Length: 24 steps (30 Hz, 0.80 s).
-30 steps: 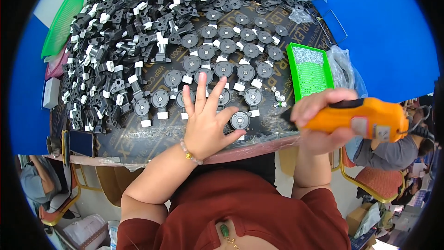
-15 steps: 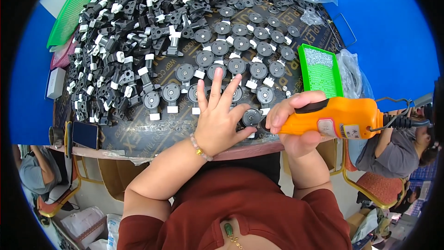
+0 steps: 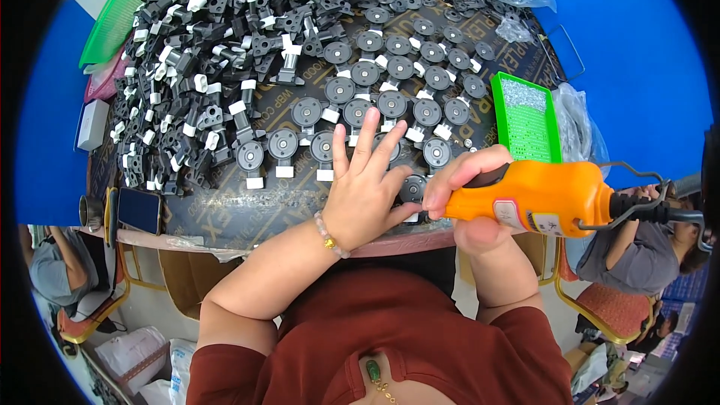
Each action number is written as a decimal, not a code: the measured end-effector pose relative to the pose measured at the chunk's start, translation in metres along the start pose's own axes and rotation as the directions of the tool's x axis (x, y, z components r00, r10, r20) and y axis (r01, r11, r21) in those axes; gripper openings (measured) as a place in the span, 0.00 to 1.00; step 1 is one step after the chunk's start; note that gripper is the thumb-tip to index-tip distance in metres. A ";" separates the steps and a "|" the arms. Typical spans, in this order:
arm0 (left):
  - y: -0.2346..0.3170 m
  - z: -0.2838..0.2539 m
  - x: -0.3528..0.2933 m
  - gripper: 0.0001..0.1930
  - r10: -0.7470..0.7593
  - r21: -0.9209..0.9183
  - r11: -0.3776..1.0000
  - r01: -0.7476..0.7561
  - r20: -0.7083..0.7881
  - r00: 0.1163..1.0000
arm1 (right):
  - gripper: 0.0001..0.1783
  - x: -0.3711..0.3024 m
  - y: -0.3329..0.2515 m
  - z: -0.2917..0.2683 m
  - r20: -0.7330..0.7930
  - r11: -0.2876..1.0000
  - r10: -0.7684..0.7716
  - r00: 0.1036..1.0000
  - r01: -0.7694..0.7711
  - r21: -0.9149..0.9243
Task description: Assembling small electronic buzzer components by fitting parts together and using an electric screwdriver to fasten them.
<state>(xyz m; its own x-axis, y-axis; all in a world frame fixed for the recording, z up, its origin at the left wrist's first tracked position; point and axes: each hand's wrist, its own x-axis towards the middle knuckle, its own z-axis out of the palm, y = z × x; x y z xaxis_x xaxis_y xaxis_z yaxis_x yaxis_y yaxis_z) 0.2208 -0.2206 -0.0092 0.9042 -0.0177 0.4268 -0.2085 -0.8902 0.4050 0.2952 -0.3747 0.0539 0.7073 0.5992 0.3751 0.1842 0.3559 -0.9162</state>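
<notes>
Seated worker driving a fastener into a round black plastic part point(image 3: 412, 189) at the near edge of a dark board point(image 3: 225, 214) laid on the bench. The right hand point(image 3: 469, 180) is wrapped firmly around the grip of an orange electric screwdriver point(image 3: 540, 196), whose nose points left at the part; the bit itself is hidden behind the fingers, so its seating cannot be confirmed. The left hand point(image 3: 367, 187) lies flat on the board with fingers spread wide, thumb and palm edge pressing against the part to steady it. For a clean result, the tool should probably be kept square to the part and the steadying fingers kept clear of the bit; a tilted tool would likely let the bit slip out of the screw head. Just beyond the hands, rows of round parts point(image 3: 390, 90) with white clips stand in loose order, touching or nearly so. To the right of these rests a green tray point(image 3: 525, 116) of small screws, near the tool hand. Farther back and to the left, a heap of black parts point(image 3: 217, 52) covers the board. Another person sits at the lower right, apart from this work.
</notes>
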 end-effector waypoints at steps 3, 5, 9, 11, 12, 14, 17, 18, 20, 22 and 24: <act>0.000 0.003 -0.001 0.23 0.017 0.022 1.000 -0.017 -0.003 1.000 | 0.39 0.000 0.004 -0.001 -0.004 0.999 0.037 0.999 -0.037 0.018; 0.000 0.005 -0.003 0.24 0.035 0.039 0.999 -0.034 -0.021 0.999 | 0.40 0.003 0.004 -0.002 0.009 0.999 0.050 0.999 -0.050 0.003; 0.002 -0.006 -0.004 0.21 0.016 0.021 1.000 -0.017 0.038 0.999 | 0.41 0.011 0.008 -0.016 0.083 0.970 -0.047 0.995 0.026 0.241; 0.008 -0.030 -0.010 0.21 -0.001 -0.068 0.998 0.008 0.098 0.995 | 0.44 0.016 -0.001 -0.023 0.078 0.931 -0.274 0.958 0.245 0.270; 0.010 -0.051 -0.014 0.21 0.004 -0.084 0.996 0.010 0.167 0.986 | 0.45 0.018 -0.011 -0.025 0.015 0.922 -0.310 0.951 0.297 0.249; 0.006 -0.109 -0.037 0.22 0.030 -0.135 0.991 0.016 0.330 0.943 | 0.45 0.016 -0.023 -0.042 0.000 0.921 -0.331 0.944 0.323 0.217; -0.020 -0.187 -0.091 0.25 -0.063 -0.103 0.986 0.129 0.489 0.870 | 0.43 0.001 -0.023 -0.074 -0.059 0.944 -0.321 0.945 0.324 0.054; -0.030 -0.209 -0.108 0.23 -0.153 -0.033 0.980 0.196 0.506 0.849 | 0.42 -0.007 -0.023 -0.088 -0.074 0.948 -0.316 0.946 0.318 0.019; -0.039 -0.244 -0.153 0.30 -0.392 0.203 0.920 0.336 0.491 0.778 | 0.41 -0.020 -0.028 -0.105 -0.146 0.960 -0.278 0.949 0.280 -0.006; -0.047 -0.259 -0.185 0.33 -0.595 0.307 0.804 0.510 0.431 0.679 | 0.40 -0.029 -0.028 -0.118 -0.170 0.957 -0.288 0.943 0.288 -0.024; -0.041 -0.265 -0.199 0.32 -0.660 0.273 0.751 0.601 0.284 0.695 | 0.40 -0.030 -0.028 -0.119 -0.210 0.955 -0.291 0.934 0.298 0.004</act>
<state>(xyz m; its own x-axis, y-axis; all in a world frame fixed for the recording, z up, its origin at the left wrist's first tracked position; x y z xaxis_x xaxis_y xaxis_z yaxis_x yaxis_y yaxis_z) -0.0491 -0.0605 0.1034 0.8722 0.4461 -0.2008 0.4891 -0.8033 0.3398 0.3506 -0.4878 0.0513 0.7500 0.3056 0.5866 0.3837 0.5215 -0.7621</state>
